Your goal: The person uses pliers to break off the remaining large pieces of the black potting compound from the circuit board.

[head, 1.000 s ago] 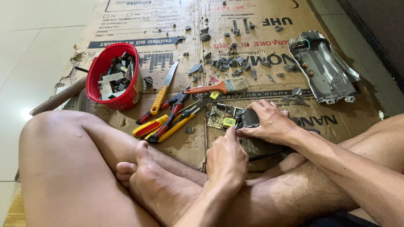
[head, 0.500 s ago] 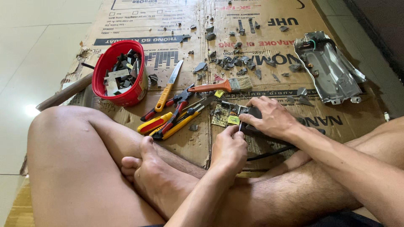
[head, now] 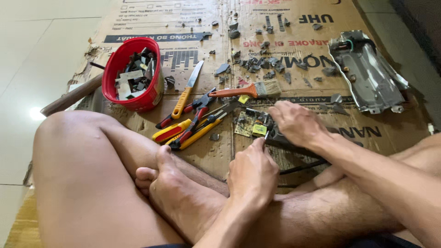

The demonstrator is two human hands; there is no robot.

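Surface: flattened printed cardboard sheet (head: pixel 294 41) spread on the floor, strewn with small dark fragments (head: pixel 271 64).
Room: pale glossy floor tiles (head: pixel 41 50) at left, a bright glare spot on them; dark edge at upper right.
Circuit board: green circuit board (head: pixel 250 125) lies on the cardboard just beyond the crossed legs, between both hands.
Left hand: left hand (head: pixel 251 171) pinches a thin tool, perhaps a small screwdriver, its tip at the board.
Right hand: right hand (head: pixel 296 123) presses flat on the dark part beside the board, fingers spread, gripping nothing.
Tools: pliers (head: pixel 195 117), yellow-handled knife (head: pixel 186 91), orange-handled paintbrush (head: pixel 245 90).
Containers: red bowl (head: pixel 112 80) of scraps; grey metal casing (head: pixel 367 73) at right.
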